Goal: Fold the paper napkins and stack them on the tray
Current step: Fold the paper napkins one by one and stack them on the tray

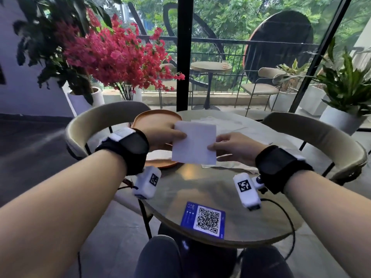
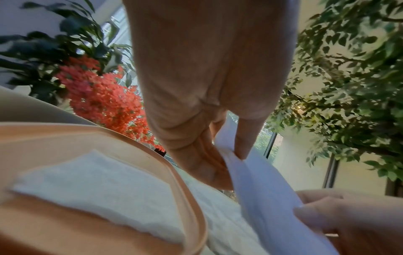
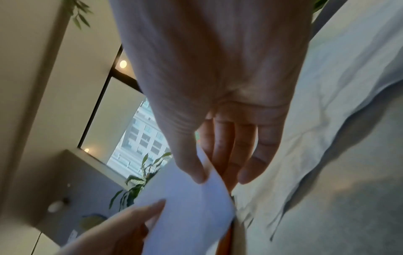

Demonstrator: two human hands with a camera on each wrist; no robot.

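A white folded napkin (image 1: pixel 194 143) hangs upright above the round table, held between both hands. My left hand (image 1: pixel 180 136) pinches its left edge, thumb in front and fingers behind, over the orange tray (image 1: pixel 156 118). My right hand (image 1: pixel 213 147) pinches the right edge the same way. In the left wrist view the left fingertips (image 2: pixel 238 153) nip the napkin (image 2: pixel 272 198), and a folded napkin (image 2: pixel 98 181) lies flat on the tray (image 2: pixel 191 198). The right wrist view shows the thumb and fingers of my right hand (image 3: pixel 206 176) clamping the sheet (image 3: pixel 189 207).
Loose unfolded napkins (image 1: pixel 222 121) lie spread on the table behind and under the right hand. A blue QR card (image 1: pixel 202 219) sits near the table's front edge (image 1: pixel 230 242). Beige chairs stand at the left (image 1: pixel 96 121) and right (image 1: pixel 321 133). Red flowers (image 1: pixel 116 55) rise behind the tray.
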